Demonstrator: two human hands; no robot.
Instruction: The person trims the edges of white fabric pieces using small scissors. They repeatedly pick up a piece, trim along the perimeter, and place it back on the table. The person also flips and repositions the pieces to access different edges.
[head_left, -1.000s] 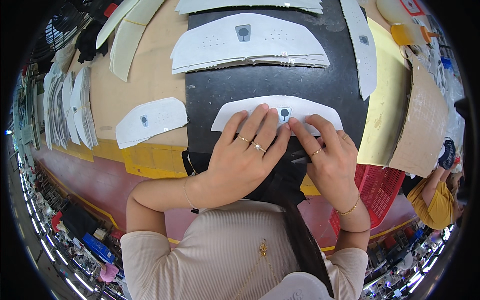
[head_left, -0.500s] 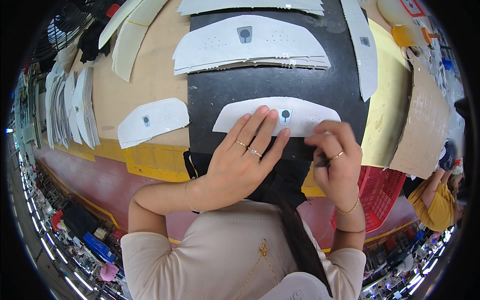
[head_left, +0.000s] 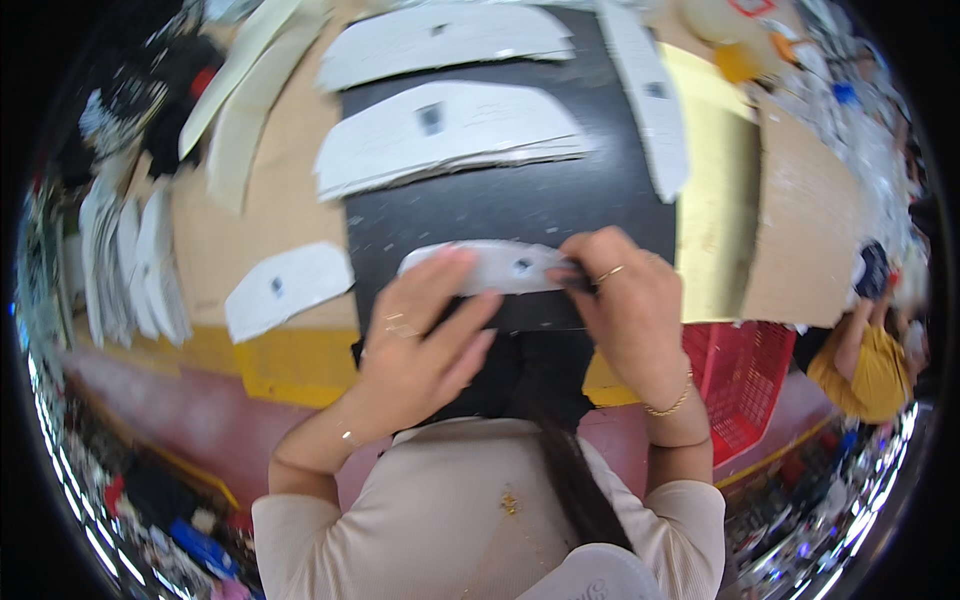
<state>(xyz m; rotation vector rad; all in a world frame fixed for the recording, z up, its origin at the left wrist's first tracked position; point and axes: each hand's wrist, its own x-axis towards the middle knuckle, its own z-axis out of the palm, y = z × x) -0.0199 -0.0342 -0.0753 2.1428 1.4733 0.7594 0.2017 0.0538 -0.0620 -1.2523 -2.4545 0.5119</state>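
White, arched panel (head_left: 497, 268) lies beneath the spread left hand (head_left: 415, 325); the right hand (head_left: 628, 305) pinches something dark (head_left: 572, 278) (blurred).

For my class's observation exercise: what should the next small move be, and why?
Probably steady the white curved piece with the left hand: its fingertips overlap the piece's left part, while the right hand, holding a dark object too blurred to identify, is at the opposite end.
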